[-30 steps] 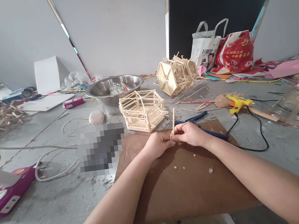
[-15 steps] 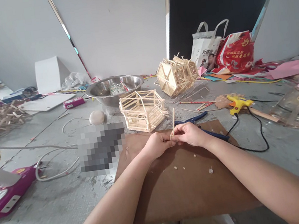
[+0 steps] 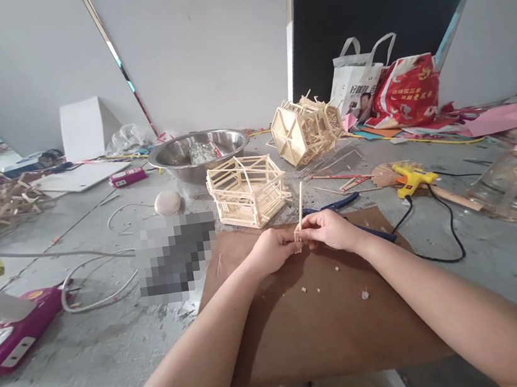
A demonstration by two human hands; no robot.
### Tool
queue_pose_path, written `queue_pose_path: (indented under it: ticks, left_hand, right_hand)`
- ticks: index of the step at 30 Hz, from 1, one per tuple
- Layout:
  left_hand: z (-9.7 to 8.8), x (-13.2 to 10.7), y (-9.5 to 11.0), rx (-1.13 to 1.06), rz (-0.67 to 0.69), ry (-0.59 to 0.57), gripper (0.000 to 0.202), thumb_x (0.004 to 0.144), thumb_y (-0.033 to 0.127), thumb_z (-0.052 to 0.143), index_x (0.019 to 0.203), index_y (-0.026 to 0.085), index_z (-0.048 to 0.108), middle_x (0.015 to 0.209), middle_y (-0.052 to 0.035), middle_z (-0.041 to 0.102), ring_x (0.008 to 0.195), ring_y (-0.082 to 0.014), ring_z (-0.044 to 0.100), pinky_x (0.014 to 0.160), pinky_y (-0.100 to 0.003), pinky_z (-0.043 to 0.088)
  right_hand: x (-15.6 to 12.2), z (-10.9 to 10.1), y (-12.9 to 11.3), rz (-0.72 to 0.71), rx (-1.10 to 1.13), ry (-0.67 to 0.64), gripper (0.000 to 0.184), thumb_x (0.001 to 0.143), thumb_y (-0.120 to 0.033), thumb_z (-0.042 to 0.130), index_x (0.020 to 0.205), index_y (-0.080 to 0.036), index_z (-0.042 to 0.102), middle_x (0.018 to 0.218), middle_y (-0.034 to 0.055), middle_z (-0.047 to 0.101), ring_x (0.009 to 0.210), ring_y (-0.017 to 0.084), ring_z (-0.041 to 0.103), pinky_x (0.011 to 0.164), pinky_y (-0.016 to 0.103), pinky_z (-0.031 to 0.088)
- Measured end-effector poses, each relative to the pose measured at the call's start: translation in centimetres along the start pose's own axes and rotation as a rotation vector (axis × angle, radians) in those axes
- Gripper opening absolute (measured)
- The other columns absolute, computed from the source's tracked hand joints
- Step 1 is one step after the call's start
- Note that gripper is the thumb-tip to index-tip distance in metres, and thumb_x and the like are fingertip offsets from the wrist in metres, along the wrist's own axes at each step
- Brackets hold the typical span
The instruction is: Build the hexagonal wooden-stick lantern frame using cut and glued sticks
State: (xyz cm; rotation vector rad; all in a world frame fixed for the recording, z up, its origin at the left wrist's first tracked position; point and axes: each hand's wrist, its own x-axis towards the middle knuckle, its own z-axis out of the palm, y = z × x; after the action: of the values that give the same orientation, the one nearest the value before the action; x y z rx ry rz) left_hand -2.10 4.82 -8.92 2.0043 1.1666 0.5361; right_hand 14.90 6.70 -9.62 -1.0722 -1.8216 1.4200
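Observation:
My left hand (image 3: 273,249) is closed, its fingertips pinching a small wooden piece (image 3: 296,236). Touching that same spot, my right hand (image 3: 330,231) pinches a thin wooden stick (image 3: 301,205) that stands nearly upright. Fingers hide where stick and piece meet. Both hands are above the far part of a brown board (image 3: 324,331). Just beyond them sits an open six-sided frame of wooden sticks (image 3: 248,188). Blue-handled pliers (image 3: 345,201) lie partly behind my right hand. Several tiny wood scraps (image 3: 364,294) are scattered on the board.
A yellow glue gun (image 3: 413,178) with a black cord lies to the right. Farther back are a steel bowl (image 3: 172,157), another stick structure (image 3: 302,130) and a red bag (image 3: 409,91). A purple power strip (image 3: 41,317) and loose cables occupy the left.
The stick in my right hand has risen slightly and leans a little more to the right. Both hands stay almost in place.

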Motion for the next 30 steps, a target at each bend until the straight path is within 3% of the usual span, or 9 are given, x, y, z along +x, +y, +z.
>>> queue_pose_path:
  ticks: [4,12,18,24,30]
  left_hand:
    - [0.1,0.0,-0.1,-0.026,0.016,0.016,0.030,0.072,0.035,0.047,0.053,0.013,0.054,0.049,0.0052,0.033,0.049,-0.0067,0.028,0.047,-0.019,0.023]
    - [0.1,0.2,0.2,-0.063,-0.047,0.095,0.032,0.072,0.037,0.047,0.050,0.014,0.045,0.048,0.0054,0.031,0.048,-0.0063,0.027,0.046,-0.019,0.023]
    - [-0.4,-0.1,0.6,-0.148,-0.126,0.058,0.034,0.074,0.044,0.042,0.062,0.014,0.052,0.041,0.0064,0.033,0.038,-0.0061,0.031,0.041,-0.019,0.024]
    - [-0.6,0.0,0.2,0.181,-0.127,0.188,0.031,0.073,0.035,0.045,0.051,0.014,0.051,0.044,0.0045,0.035,0.044,-0.0072,0.031,0.045,-0.020,0.022]
    - [-0.3,0.1,-0.5,0.300,-0.134,0.287,0.022,0.071,0.026,0.046,0.052,0.017,0.054,0.047,0.0021,0.043,0.048,-0.0101,0.034,0.049,-0.022,0.023]
  right_hand:
    - [0.0,-0.2,0.1,-0.029,0.004,0.027,0.029,0.067,-0.041,0.058,0.075,-0.014,0.059,0.061,-0.0013,0.054,0.047,0.008,0.049,0.048,0.022,0.040]
    - [-0.2,-0.2,-0.3,-0.093,-0.062,0.086,0.025,0.072,-0.039,0.052,0.075,-0.015,0.056,0.054,-0.0030,0.050,0.047,0.009,0.048,0.050,0.023,0.039]
    - [-0.4,-0.2,-0.7,-0.106,-0.058,0.120,0.027,0.072,-0.042,0.051,0.072,-0.015,0.054,0.052,-0.0035,0.050,0.048,0.009,0.047,0.051,0.023,0.038]
    - [-0.2,-0.2,-0.3,-0.079,-0.045,0.165,0.025,0.072,-0.041,0.052,0.073,-0.016,0.055,0.055,-0.0029,0.052,0.048,0.009,0.049,0.050,0.023,0.039]
    - [-0.1,-0.1,-0.2,-0.042,-0.038,0.184,0.021,0.072,-0.035,0.052,0.079,-0.016,0.057,0.060,-0.0020,0.055,0.046,0.009,0.050,0.047,0.023,0.040]
